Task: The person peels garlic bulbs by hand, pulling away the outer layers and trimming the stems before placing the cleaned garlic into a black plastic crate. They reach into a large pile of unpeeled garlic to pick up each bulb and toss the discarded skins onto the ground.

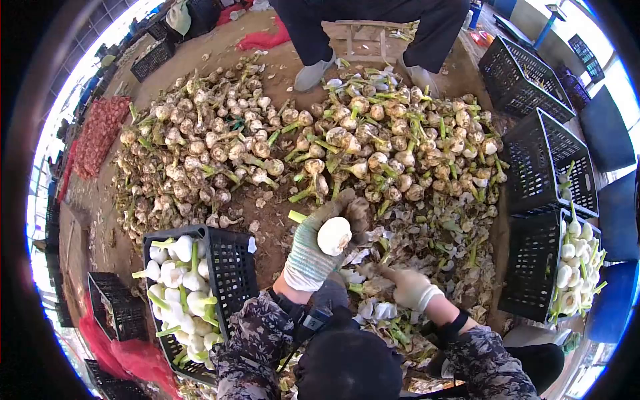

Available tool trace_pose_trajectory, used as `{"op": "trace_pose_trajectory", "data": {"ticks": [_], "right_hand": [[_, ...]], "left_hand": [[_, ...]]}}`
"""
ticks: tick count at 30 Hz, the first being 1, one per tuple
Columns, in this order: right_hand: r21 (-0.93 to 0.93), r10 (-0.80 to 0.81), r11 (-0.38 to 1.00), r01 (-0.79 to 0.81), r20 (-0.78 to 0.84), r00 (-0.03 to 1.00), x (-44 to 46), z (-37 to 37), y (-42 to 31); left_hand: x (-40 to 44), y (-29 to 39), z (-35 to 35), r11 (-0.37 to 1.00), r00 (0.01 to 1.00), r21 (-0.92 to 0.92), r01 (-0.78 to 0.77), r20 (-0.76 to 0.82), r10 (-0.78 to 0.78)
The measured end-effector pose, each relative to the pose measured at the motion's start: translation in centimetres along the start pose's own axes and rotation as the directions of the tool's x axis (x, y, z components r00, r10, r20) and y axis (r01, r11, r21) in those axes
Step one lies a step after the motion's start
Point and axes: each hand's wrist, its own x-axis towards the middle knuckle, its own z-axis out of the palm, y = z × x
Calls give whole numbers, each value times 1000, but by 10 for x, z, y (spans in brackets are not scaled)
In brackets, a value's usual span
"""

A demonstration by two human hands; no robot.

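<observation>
White garlic bulb (334,236), one, in left hand (312,243)

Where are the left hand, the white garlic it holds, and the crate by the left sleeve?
Left hand (308,253): head view, on its glove.
Garlic (334,236): head view, on its white bulb.
Crate (233,270): head view, on its black side.

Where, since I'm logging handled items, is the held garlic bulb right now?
In the head view, the garlic bulb is near the centre in the gloved left hand, above and left of the gloved right hand.
</observation>
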Motion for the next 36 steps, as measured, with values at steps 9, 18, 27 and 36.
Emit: {"op": "trace_pose_trajectory", "data": {"ticks": [9,18,27,36], "right_hand": [[-110,-303,950,292,-543,783,31,1,-90],[-277,-179,960,35,-515,838,18,-6,-95],[398,309,902,-166,-328,893,37,-6,-26],[812,487,573,112,-448,750,-24,-74,-44]], "left_hand": [[-4,9,9,978,962,-43,202,197,-190],[17,-16,-20,998,974,37,51,-224,-42],[5,3,12,982,998,188,-22,-49,31],[8,-6,-15,692,979,721,-40,168,-118]]}}
